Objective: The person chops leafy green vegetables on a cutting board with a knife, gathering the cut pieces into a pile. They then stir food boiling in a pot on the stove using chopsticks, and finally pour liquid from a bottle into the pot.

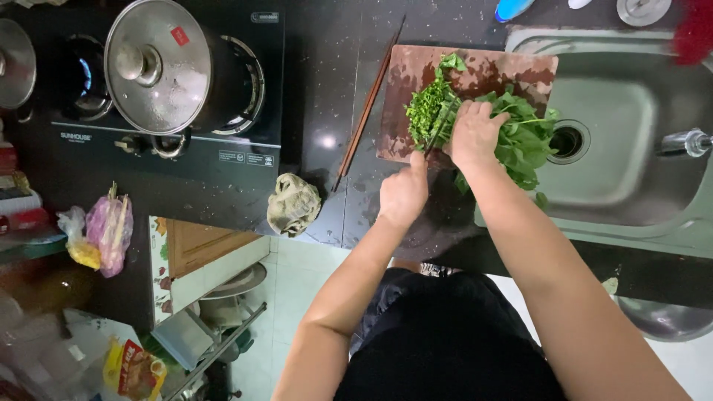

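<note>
Leafy greens [523,137] bunched on the wooden cutting board [416,74], stems and leaves spilling past its right edge over the sink [624,111]. Nearest, left hand [403,194] clenched round the handle of a dark knife [442,126], forefinger stretched along the top, blade angled up and away across the board. Just beyond, right hand [475,134] curled knuckles-up, pressing down on the uncut bunch right beside the blade. Left of the blade, a heap of finely chopped greens [427,108], already sliced and pushed aside; to the right, whole leaves in a bunch that looks the larger of the two. Judged from that split, chopping well begun but probably less than half done. Board stained and wet, bridging the black counter [327,74] and the sink rim. On the counter, a crumpled grey rag [293,204] near the front edge, a pair of long chopsticks [368,104] lying slantwise beside the board. Farther left, a gas stove [245,156] carrying a steel pot with its lid [156,67] on. At the far right, a tap [687,142] reaching in over the basin.
</note>
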